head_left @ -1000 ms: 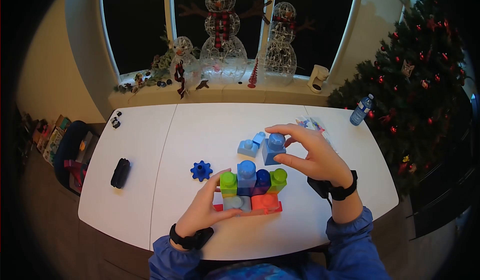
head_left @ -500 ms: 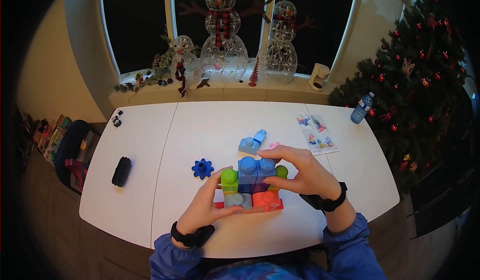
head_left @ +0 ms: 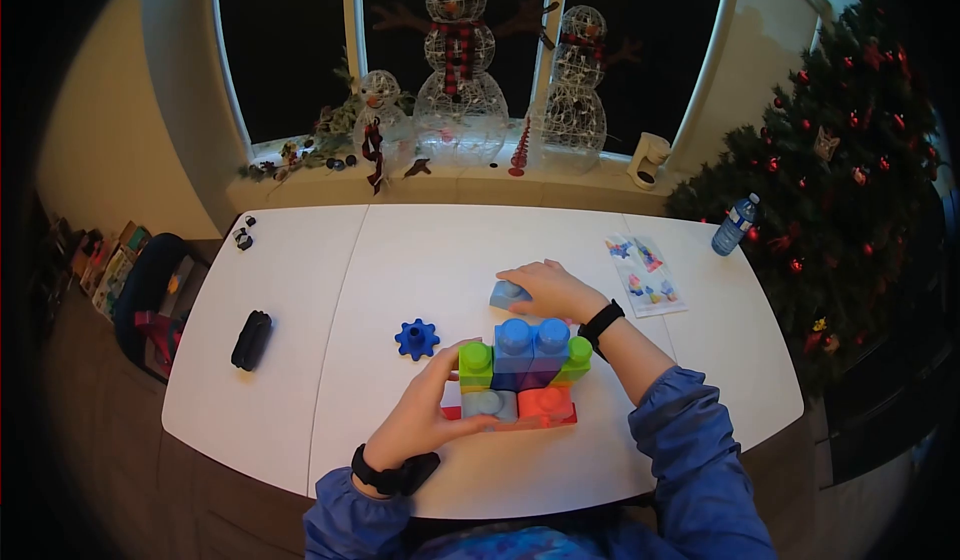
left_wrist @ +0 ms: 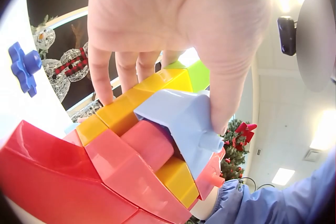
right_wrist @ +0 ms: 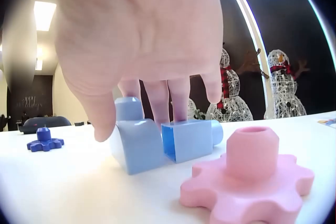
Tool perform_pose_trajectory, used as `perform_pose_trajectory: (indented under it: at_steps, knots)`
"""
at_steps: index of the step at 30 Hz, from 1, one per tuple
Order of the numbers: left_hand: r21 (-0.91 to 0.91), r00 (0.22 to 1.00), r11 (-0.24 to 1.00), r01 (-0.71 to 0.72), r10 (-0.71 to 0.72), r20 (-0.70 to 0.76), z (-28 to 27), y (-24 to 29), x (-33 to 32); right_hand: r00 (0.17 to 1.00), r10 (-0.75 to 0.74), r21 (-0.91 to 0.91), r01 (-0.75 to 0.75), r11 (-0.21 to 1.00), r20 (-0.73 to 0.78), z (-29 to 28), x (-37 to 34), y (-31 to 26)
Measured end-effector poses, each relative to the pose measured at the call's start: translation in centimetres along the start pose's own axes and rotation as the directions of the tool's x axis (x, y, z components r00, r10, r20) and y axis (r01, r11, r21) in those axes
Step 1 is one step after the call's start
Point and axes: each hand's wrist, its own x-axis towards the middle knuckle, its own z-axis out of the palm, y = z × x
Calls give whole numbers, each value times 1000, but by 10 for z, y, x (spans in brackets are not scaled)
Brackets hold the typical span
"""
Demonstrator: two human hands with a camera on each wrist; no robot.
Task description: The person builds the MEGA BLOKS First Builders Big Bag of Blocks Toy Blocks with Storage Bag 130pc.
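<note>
My left hand (head_left: 415, 415) grips the left side of the block build (head_left: 545, 405), its thumb on the grey-blue block (head_left: 488, 404). Two blue blocks (head_left: 515, 340) stand side by side on top, between lime green ones (head_left: 476, 360). In the left wrist view, yellow blocks (left_wrist: 131, 103) and a red piece (left_wrist: 47, 155) show in the build. Beyond it, my right hand (head_left: 550, 292) reaches down over a light blue block (head_left: 506, 296). The right wrist view shows its thumb beside that block (right_wrist: 137, 145) and its fingers behind, near a second light blue block (right_wrist: 190, 140) lying on its side.
A dark blue gear (head_left: 417, 339) sits left of the build, a pink gear (right_wrist: 252, 182) near the right hand. Farther out on the white table (head_left: 400, 250) are a black case (head_left: 252, 341), a picture sheet (head_left: 646, 278) and a water bottle (head_left: 736, 226).
The right hand placed a blue block on top of the build, beside the other blue one, let it go and moved away to the light blue blocks. The left hand keeps its grip.
</note>
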Motion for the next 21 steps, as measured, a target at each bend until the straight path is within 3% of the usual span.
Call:
perform_pose_trajectory:
  at_steps: [7, 10, 13, 16, 19, 21]
  knots:
    - [7, 1000, 1000, 9, -9, -1, -1, 3, 0, 997, 75, 107, -77, 991, 23, -1, 1, -3]
    - [-2, 1000, 1000, 11, -11, -3, 0, 4, 0, 935, 66, 308, 47, 950, -348, -4, -2, -4]
    - [0, 1000, 1000, 9, -9, -5, -1, 4, 0, 920, 244, 490, -67, 869, -308, -74, -26, -52]
    - [3, 1000, 1000, 6, -6, -5, 0, 4, 0, 888, 199, 647, 134, 751, -414, -112, -55, -88]
    - [-2, 1000, 1000, 17, -17, -3, 0, 4, 0, 805, -81, 377, 361, 853, -588, -122, -78, -108]
    - [-3, 1000, 1000, 10, -10, -6, 0, 3, -1, 808, -127, 320, 366, 874, -576, -128, -89, -126]
